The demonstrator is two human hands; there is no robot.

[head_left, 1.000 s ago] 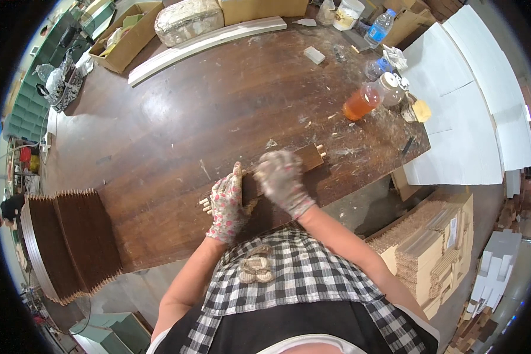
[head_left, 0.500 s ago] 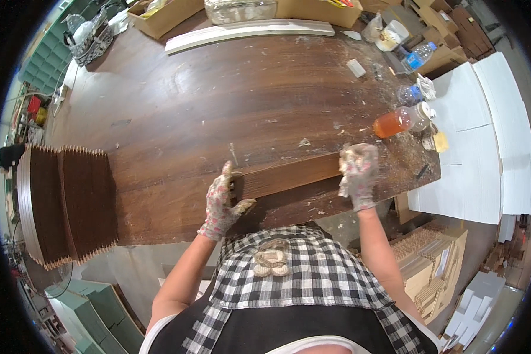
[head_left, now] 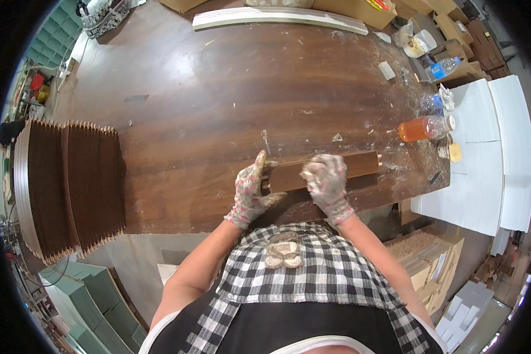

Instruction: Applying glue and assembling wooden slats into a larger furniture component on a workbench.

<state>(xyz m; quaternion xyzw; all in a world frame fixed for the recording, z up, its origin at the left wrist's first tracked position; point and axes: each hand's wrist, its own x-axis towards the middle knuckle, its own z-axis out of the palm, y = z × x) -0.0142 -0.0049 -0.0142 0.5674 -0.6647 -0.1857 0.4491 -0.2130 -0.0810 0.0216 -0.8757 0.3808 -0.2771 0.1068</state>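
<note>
A narrow brown wooden board (head_left: 363, 164) lies near the table's front edge, with pale dowel pegs at its right end and more pegs at its left end. My left hand (head_left: 251, 190), in a floral-patterned glove, braces the left end, with the thumb on the near side and the fingers on the far side. On the middle of the board's top rests my right hand (head_left: 327, 183), gloved alike and slightly blurred. Its fingers are curled closed, and I cannot make out what is under them.
Stacked brown boards with pegged ends (head_left: 71, 189) stand at the table's left. White strips (head_left: 277, 19) lie along the back. Bottles, one with orange liquid (head_left: 416, 130), stand at the right, beside large white panels (head_left: 472, 153). Small debris dots the brown table (head_left: 189, 124).
My right hand has slid left along the board from its right end to its middle, uncovering the pegs there. My left hand stays at the left end. The whole view has shifted slightly.
</note>
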